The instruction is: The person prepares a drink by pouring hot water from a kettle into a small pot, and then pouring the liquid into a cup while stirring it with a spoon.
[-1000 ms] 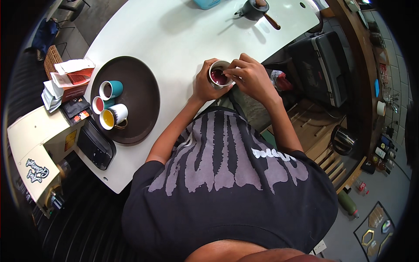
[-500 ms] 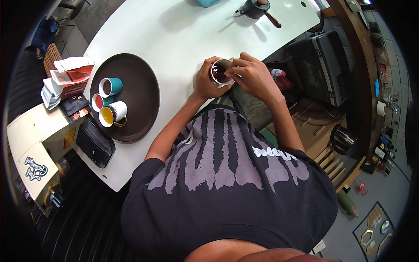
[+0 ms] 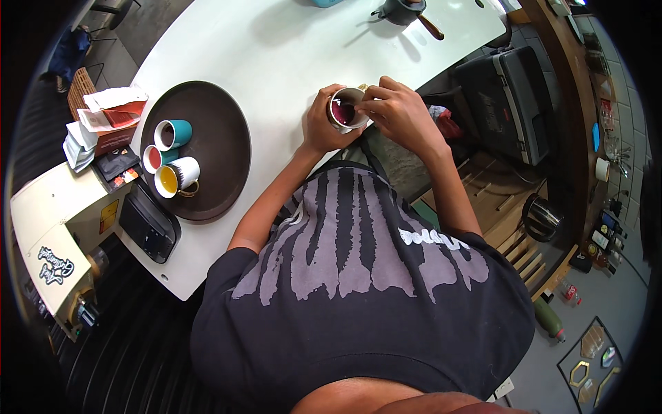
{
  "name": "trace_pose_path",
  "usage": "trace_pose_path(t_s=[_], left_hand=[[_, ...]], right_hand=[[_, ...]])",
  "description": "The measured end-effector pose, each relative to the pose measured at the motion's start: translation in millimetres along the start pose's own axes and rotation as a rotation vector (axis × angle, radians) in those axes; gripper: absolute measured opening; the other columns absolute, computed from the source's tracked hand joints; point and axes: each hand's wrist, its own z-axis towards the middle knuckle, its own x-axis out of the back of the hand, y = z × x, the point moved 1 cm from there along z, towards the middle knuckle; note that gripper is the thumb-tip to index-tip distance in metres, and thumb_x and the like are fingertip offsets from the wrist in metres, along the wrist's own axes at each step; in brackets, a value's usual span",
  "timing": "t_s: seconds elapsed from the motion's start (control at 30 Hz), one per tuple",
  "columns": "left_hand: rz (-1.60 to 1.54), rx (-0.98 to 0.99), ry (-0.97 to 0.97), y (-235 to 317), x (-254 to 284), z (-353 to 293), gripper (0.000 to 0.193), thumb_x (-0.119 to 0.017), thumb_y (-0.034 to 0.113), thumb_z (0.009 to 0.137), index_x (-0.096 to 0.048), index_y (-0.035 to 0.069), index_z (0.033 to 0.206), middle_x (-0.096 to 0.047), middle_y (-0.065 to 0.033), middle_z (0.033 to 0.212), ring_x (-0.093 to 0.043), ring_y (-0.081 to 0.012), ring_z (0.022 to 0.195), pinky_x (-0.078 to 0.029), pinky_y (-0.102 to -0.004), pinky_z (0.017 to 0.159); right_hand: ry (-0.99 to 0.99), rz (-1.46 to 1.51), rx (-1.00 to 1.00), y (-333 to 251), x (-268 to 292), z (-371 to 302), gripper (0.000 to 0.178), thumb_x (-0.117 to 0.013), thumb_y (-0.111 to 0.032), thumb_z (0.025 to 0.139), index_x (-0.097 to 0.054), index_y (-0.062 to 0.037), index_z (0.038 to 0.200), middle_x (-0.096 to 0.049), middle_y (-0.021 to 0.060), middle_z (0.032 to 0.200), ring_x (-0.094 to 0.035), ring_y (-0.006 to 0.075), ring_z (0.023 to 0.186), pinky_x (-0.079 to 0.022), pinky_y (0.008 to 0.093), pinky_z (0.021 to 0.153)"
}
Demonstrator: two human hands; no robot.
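Observation:
My left hand (image 3: 324, 130) is wrapped round the side of a pale mug (image 3: 352, 96) above the table's near edge. Dark red liquid (image 3: 341, 112) lies inside it. My right hand (image 3: 396, 112) is at the mug's right rim, fingers pinched together with their tips over the opening. Whatever the pinch holds, if anything, is too small to make out. To the left, a round brown tray (image 3: 219, 148) carries a teal cup of dark liquid (image 3: 181, 133), a cup with red contents (image 3: 151, 158) and a white-and-black mug with yellow contents (image 3: 187, 172).
A small dark pot (image 3: 402, 11) with a wooden handle stands at the table's far side. Paper packets (image 3: 114, 110) and a cream machine (image 3: 52, 228) flank the tray on the left. Beyond my right arm are a black case (image 3: 503, 107) and a kettle (image 3: 543, 218).
The mug has shifted slightly, and its red liquid shows brighter. My right fingers have moved a little at the rim. My left hand keeps its hold, and the tray's cups stand as before.

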Motion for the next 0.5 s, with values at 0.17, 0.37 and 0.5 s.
trace_pose_path(t_s=[0.17,0.37,0.5], left_hand=[[-0.018,-0.025,-0.024,-3.5,0.6,-1.3,0.080,-0.096,0.024,0.067,-0.054,0.005,0.132,-0.071,-0.0116,0.117,-0.074,-0.0267,0.106,-0.059,-0.0381,0.092],[-0.028,-0.104,-0.048,-5.0,2.3,0.3,0.077,-0.095,0.021,0.068,-0.056,0.004,0.132,-0.072,-0.0125,0.119,-0.074,-0.0271,0.107,-0.059,-0.0382,0.093],[-0.069,-0.065,-0.065,-7.1,3.2,-2.5,0.076,-0.094,0.020,0.068,-0.057,0.005,0.132,-0.072,-0.0132,0.122,-0.074,-0.0280,0.108,-0.060,-0.0385,0.094]], right_hand=[[-0.021,0.016,0.046,1.3,1.7,2.2,0.018,-0.079,-0.005,0.080,-0.083,-0.0104,0.097,-0.073,-0.0002,0.095,-0.062,0.0215,0.091,-0.056,0.0362,0.085],[-0.048,0.023,0.097,2.2,5.4,4.2,0.013,-0.079,-0.004,0.081,-0.083,-0.0092,0.092,-0.074,-0.0006,0.094,-0.063,0.0209,0.092,-0.057,0.0354,0.085],[-0.082,0.008,0.144,-3.5,4.5,6.0,0.011,-0.079,-0.004,0.080,-0.082,-0.0081,0.090,-0.074,-0.0013,0.094,-0.063,0.0210,0.091,-0.056,0.0355,0.084]])
